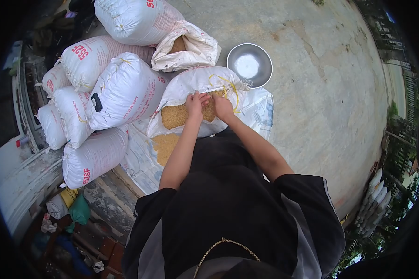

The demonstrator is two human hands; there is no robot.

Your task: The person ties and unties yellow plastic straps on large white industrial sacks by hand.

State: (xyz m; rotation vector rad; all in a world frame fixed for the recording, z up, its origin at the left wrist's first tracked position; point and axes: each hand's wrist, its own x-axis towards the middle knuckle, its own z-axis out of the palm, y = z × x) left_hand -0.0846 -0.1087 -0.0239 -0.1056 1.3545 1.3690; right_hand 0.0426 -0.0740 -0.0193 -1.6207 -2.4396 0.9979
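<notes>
A white sack (191, 80) lies in front of me, its opening showing golden grain (173, 116). My left hand (197, 103) is at the sack's opening with its fingers curled together near the cloth edge. Close beside it, my right hand (222, 106) is bent over the grain at the same edge; its fingertips are partly hidden. What either hand pinches is too small to make out. Yellow string (237, 95) loops over the sack just right of my right hand. Some loose grain (165, 145) rests on the white sheet (142, 160) under the sack.
A metal bowl (249, 65) stands beyond the sack to the right. An open sack (191, 51) is behind it. Several full white sacks (125, 93) are piled at the left, one with a black object (97, 102) on it. A green bag (80, 210) lies at the lower left.
</notes>
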